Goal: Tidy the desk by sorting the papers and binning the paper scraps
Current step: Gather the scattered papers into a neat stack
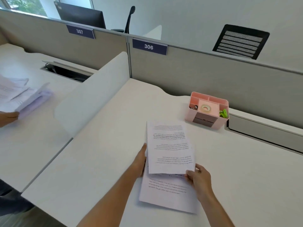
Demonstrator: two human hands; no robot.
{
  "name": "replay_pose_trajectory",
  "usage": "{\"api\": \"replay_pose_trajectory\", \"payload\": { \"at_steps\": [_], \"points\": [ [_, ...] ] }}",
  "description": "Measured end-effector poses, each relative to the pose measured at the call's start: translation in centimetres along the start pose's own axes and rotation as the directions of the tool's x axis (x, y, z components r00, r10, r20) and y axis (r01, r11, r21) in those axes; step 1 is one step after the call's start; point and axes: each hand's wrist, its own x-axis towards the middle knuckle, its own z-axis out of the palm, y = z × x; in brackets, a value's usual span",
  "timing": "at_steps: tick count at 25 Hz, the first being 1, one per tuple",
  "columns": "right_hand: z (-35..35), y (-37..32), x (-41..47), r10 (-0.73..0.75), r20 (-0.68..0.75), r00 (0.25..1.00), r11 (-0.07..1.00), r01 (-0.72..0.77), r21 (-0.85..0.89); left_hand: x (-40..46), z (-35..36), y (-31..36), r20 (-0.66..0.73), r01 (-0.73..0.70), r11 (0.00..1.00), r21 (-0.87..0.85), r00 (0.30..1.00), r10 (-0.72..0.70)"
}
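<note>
Right hand point(199, 178) pinches near corner of top printed sheet point(170, 146); left hand point(140, 161), fingers straight, presses its left edge. Two sheets overlap, second sheet point(165, 194) beneath, long axes running away from camera, on white desk point(101, 161). One pink organizer point(207, 110) behind.

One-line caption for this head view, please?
Right hand pinches the top sheet over the lower sheet; left hand steadies its edge.

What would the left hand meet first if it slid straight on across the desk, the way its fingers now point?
Probably nothing soon: the left hand points up along the left edge of the top sheet, over bare desk. Far ahead stands the grey partition; depth is unclear.
</note>
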Motion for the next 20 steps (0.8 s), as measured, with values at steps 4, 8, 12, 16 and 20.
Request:
{"api": "replay_pose_trajectory", "payload": {
  "at_steps": [4, 8, 12, 16, 20],
  "points": [
    [-1.6, 3.4, -4.0, -0.008, -0.085, 0.996, 0.992, -0.003, -0.13, -0.1, 0.3, -0.5, -0.073, -0.071, 0.995, 0.071, 0.994, 0.076],
    [-1.5, 4.6, -6.9, -0.039, -0.108, 0.993, 0.94, 0.0, -0.34, -0.6, 0.6, -0.9, -0.204, -0.076, 0.98, 0.184, 0.972, 0.113],
    [-1.2, 4.5, -8.7, -0.023, -0.078, 0.997, 0.898, -0.014, -0.44, -0.8, 0.5, -1.9, -0.223, -0.127, 0.956, 0.264, 0.956, 0.189],
    [-2.2, 3.6, -8.9, -0.026, -0.056, 0.998, 0.8, -0.012, -0.599, -1.0, 0.5, -2.7, -0.151, -0.244, 0.901, 0.359, 0.937, 0.315],
    [-4.4, 2.2, -7.2, -0.078, -0.009, 0.997, 0.695, 0.048, -0.717, -2.3, 0.7, -3.5, -0.068, -0.374, 0.811, 0.45, 0.891, 0.449]
  ]
}}
